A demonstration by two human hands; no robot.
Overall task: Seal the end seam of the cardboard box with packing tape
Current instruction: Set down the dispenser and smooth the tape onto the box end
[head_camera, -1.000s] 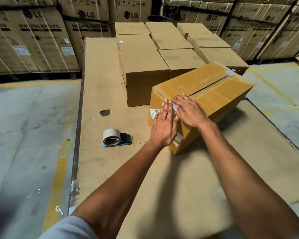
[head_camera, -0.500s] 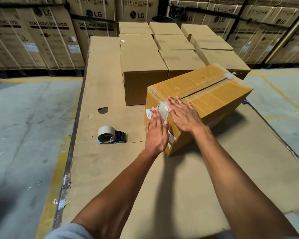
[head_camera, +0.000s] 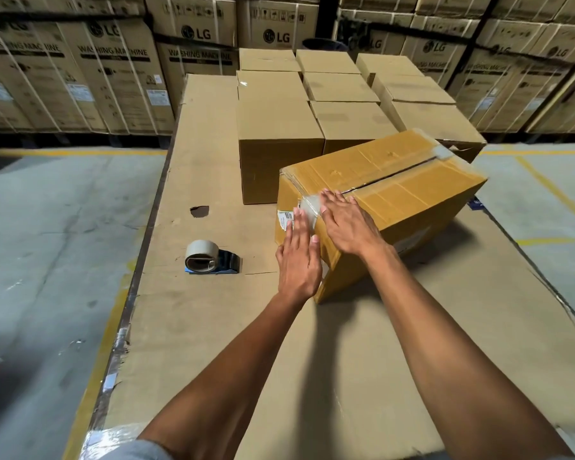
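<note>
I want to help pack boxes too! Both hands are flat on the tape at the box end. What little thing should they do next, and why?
Probably slide the left hand down the end face, pressing the clear packing tape strip flat. The tape folds over the near edge of the brown cardboard box, and the right hand already pins its top.

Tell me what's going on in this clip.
A person is taping shut a cardboard box on a cardboard-covered table. Both hands lie flat on its near end: the left hand on the end face, the right hand over the top edge, pressing down clear tape. The tape dispenser lies on the table to the left, untouched.
</note>
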